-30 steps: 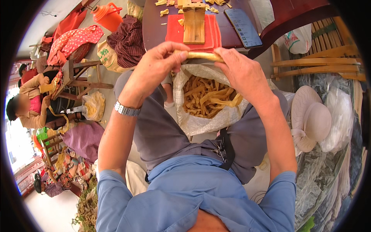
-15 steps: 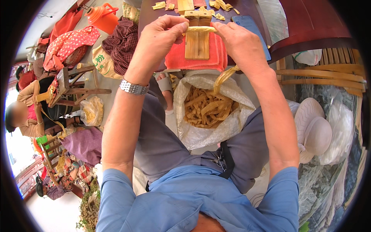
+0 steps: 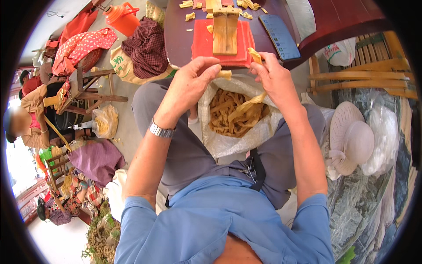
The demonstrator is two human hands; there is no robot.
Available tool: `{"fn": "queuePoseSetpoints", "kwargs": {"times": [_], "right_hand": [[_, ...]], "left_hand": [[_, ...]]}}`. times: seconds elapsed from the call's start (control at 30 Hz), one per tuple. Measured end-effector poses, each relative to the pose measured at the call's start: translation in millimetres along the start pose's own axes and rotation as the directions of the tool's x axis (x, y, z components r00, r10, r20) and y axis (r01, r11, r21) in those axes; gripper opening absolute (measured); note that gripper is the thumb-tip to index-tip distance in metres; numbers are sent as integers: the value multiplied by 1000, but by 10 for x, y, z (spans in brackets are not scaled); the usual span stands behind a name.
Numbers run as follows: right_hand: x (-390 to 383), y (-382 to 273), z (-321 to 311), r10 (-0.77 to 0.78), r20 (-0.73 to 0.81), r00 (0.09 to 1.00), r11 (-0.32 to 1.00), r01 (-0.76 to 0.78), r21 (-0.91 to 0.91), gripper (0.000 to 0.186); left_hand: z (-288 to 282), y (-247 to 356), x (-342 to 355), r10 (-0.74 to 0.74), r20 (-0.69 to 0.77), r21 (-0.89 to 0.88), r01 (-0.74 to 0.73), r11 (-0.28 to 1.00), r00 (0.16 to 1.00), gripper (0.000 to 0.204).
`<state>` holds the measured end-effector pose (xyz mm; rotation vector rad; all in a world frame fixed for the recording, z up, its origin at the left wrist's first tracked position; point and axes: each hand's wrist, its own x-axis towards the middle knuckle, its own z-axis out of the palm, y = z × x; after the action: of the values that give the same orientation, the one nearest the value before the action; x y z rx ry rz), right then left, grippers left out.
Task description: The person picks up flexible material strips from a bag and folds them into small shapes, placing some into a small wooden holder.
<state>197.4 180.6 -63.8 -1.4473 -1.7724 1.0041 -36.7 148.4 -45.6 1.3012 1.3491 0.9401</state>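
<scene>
Between my knees, an open white woven sack (image 3: 206, 132) holds a heap of yellow-brown dried strips (image 3: 235, 114). My left hand (image 3: 193, 79) is closed, with a short yellow strip piece (image 3: 224, 75) at its fingertips over the sack's far rim. A longer yellow strip (image 3: 254, 100) is pinched in my right hand (image 3: 277, 79); its upper end sticks up past the fingers and its lower part runs down into the sack. Just beyond both hands, a wooden block tool (image 3: 225, 37) stands on a folded red towel (image 3: 244, 44), touched by neither.
The dark red table (image 3: 180, 44) carries yellow scraps (image 3: 248, 5) and a phone (image 3: 280, 37). At right are a slatted wooden chair (image 3: 365, 75) and a pale hat (image 3: 355, 140). A wooden stool (image 3: 94, 95), a plastic bag of strips (image 3: 105, 121) and seated people are at left.
The strip stretched between both hands is now in separate pieces. Both hands have come back from the wooden tool toward me, over the sack, and my view has shifted slightly.
</scene>
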Motion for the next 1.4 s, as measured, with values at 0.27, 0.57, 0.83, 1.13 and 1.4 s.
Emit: {"fn": "queuePoseSetpoints", "kwargs": {"times": [0.27,0.57,0.83,1.13,1.4], "right_hand": [[-1073,-231,-22,-250,-28,968,944,250,215,16],[-2063,-586,210,-685,64,726,726,687,-26,27],[-2152,-491,230,-694,-13,720,713,685,-151,36],[-2228,-378,302,-643,6,766,762,639,-106,38],[-2352,-328,368,-630,119,767,771,637,-20,23]], "left_hand": [[471,-174,-1046,-376,460,-514,586,627,805,47],[660,-95,-1450,-244,616,-645,657,391,750,44],[668,-18,-1592,-321,495,-692,590,416,808,43],[727,4,-1611,-385,383,-697,536,476,840,18],[741,-242,-1672,-415,313,-295,503,812,854,14]]}}
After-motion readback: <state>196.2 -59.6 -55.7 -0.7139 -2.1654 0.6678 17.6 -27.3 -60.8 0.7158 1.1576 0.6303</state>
